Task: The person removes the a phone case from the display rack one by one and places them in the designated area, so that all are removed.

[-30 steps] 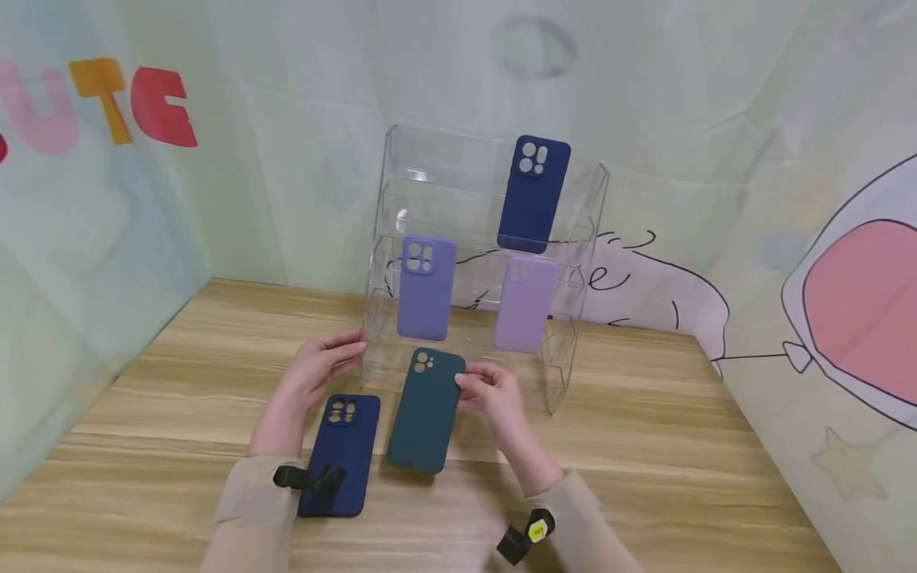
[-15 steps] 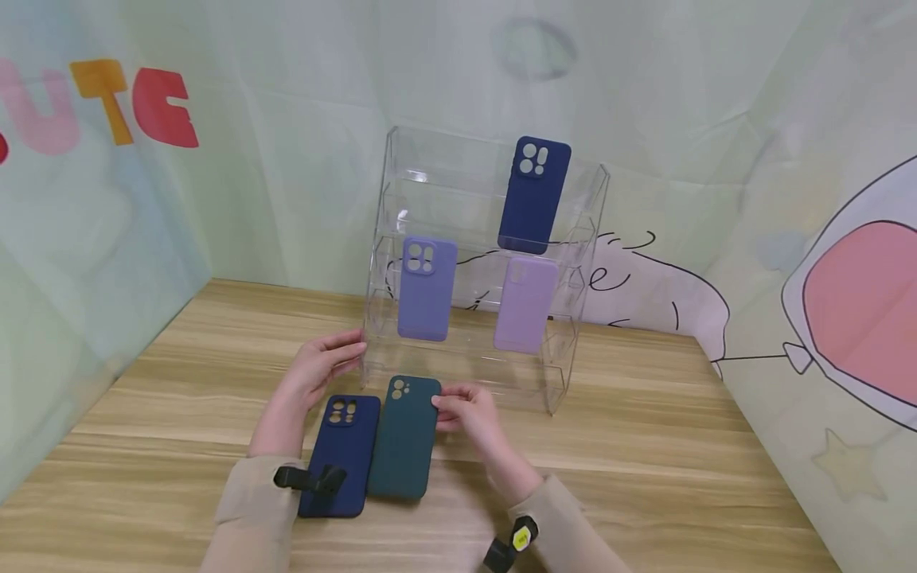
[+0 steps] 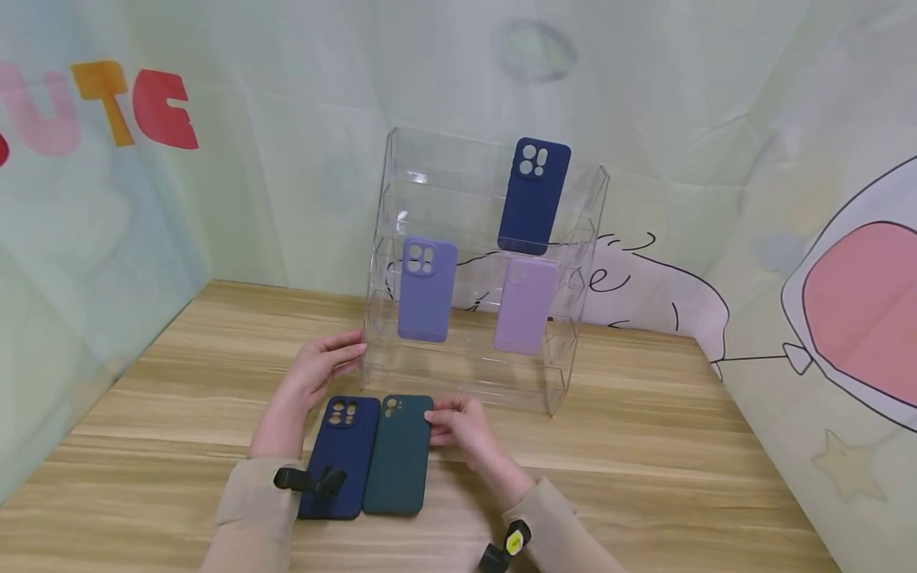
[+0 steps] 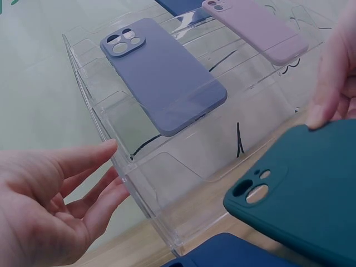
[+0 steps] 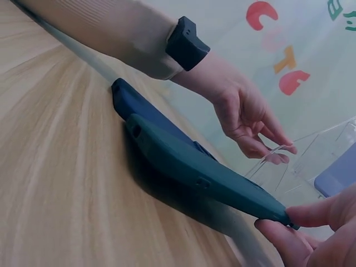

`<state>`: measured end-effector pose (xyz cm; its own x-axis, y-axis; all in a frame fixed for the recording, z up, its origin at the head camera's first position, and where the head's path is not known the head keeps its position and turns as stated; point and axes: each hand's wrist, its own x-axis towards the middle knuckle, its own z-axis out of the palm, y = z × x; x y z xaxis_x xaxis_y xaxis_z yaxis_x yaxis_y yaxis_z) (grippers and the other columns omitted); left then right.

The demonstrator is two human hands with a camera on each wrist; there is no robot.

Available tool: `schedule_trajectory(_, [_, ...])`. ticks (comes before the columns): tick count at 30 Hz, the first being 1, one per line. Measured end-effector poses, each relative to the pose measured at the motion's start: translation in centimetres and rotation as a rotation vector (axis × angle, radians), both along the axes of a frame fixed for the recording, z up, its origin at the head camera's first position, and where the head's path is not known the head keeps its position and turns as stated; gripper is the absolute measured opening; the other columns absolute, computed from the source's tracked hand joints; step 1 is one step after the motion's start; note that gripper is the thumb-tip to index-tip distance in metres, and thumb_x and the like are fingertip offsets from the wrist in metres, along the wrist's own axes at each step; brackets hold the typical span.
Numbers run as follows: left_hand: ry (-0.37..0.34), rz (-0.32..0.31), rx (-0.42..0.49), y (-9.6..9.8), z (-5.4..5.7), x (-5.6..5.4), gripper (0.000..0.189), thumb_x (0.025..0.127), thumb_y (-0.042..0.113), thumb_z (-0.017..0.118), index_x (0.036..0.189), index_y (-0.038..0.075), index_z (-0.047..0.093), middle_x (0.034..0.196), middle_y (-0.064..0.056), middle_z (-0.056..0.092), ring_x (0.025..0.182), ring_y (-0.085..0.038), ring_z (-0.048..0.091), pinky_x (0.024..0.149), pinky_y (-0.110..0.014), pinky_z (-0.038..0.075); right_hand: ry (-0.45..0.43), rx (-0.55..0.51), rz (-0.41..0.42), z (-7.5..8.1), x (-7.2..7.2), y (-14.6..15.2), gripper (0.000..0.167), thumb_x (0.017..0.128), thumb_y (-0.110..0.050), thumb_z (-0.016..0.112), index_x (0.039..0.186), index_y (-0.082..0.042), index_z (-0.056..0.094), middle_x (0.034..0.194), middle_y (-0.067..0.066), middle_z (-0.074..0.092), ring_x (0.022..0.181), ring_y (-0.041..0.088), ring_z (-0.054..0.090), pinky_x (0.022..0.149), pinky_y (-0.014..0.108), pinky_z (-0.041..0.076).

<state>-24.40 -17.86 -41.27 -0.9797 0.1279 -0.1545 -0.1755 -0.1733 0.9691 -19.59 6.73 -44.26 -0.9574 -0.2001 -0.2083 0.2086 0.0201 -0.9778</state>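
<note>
In the head view, my right hand [image 3: 462,430] pinches the upper right edge of a dark green phone case [image 3: 397,458]. In the right wrist view the green phone case [image 5: 194,172] is held slightly off the wood, with a shadow under it. Close on its left lies a navy phone case [image 3: 340,454], partly covered by the left wrist's camera. My left hand [image 3: 325,366] touches the lower left side of a clear acrylic display rack [image 3: 466,362]; in the left wrist view its extended fingertips [image 4: 111,149] meet the rack's side edge.
On the rack stand a periwinkle phone case [image 3: 427,294], a lilac phone case [image 3: 526,306] and, higher up, another navy phone case [image 3: 534,195]. A wood-grain table [image 3: 645,446] extends on both sides. Printed curtains [image 3: 286,159] hang behind.
My right hand has brought the green phone case down and to the left, from in front of the rack to beside the navy phone case. My left hand stays at the rack.
</note>
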Motion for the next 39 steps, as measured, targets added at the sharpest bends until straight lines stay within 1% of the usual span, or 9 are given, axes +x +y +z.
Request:
schedule_trajectory(10, [0.016, 0.0, -0.005, -0.1, -0.14, 0.02, 0.065, 0.095, 0.011, 0.064, 0.148, -0.009, 0.031, 0.099, 0.021, 0.061, 0.091, 0.009, 0.062, 0.087, -0.012, 0.053, -0.04, 0.042, 0.007, -0.4, 0.07, -0.15, 0.029, 0.089, 0.003, 0.063, 0.113, 0.019, 0.056, 0.075, 0.004, 0.061, 0.053, 0.008, 0.059, 0.057, 0.026, 0.061])
schedule_trajectory(18, [0.019, -0.003, -0.014, -0.17, -0.16, 0.04, 0.066, 0.095, 0.012, 0.065, 0.148, -0.007, 0.032, 0.108, 0.017, 0.061, 0.093, 0.009, 0.062, 0.089, -0.012, 0.053, -0.028, 0.07, 0.011, -0.51, 0.12, -0.22, 0.03, 0.09, 0.002, 0.064, 0.114, 0.018, 0.055, 0.078, 0.005, 0.06, 0.056, 0.008, 0.059, 0.059, 0.027, 0.061])
schedule_trajectory(26, [0.03, -0.004, -0.023, -0.25, -0.3, 0.0, 0.067, 0.094, 0.013, 0.066, 0.148, -0.008, 0.032, 0.114, 0.013, 0.061, 0.094, 0.008, 0.062, 0.088, -0.012, 0.053, -0.011, 0.094, 0.003, -0.55, 0.25, -0.33, 0.03, 0.089, 0.001, 0.066, 0.112, 0.017, 0.056, 0.079, 0.005, 0.06, 0.055, 0.008, 0.058, 0.057, 0.026, 0.06])
schedule_trajectory(35, [0.03, -0.007, -0.027, -0.18, -0.2, -0.01, 0.064, 0.096, 0.012, 0.064, 0.148, -0.009, 0.032, 0.104, 0.019, 0.061, 0.095, 0.007, 0.063, 0.087, -0.012, 0.053, 0.008, 0.145, -0.008, -0.5, 0.32, -0.32, 0.026, 0.088, 0.001, 0.068, 0.108, 0.014, 0.058, 0.077, 0.004, 0.058, 0.055, 0.009, 0.059, 0.058, 0.029, 0.061])
schedule_trajectory(37, [0.028, -0.01, -0.034, -0.15, -0.16, 0.0, 0.063, 0.096, 0.012, 0.063, 0.148, -0.008, 0.033, 0.108, 0.016, 0.062, 0.095, 0.007, 0.063, 0.087, -0.012, 0.053, 0.012, 0.155, -0.005, -0.41, 0.36, -0.26, 0.025, 0.088, 0.001, 0.068, 0.108, 0.014, 0.059, 0.077, 0.004, 0.059, 0.056, 0.009, 0.06, 0.058, 0.03, 0.061])
schedule_trajectory(39, [0.026, -0.014, -0.041, -0.12, -0.16, 0.0, 0.063, 0.096, 0.013, 0.063, 0.148, -0.008, 0.033, 0.116, 0.012, 0.062, 0.094, 0.008, 0.062, 0.088, -0.012, 0.053, 0.013, 0.161, 0.003, -0.35, 0.38, -0.19, 0.025, 0.088, 0.001, 0.068, 0.107, 0.014, 0.06, 0.076, 0.004, 0.059, 0.057, 0.01, 0.06, 0.059, 0.03, 0.062])
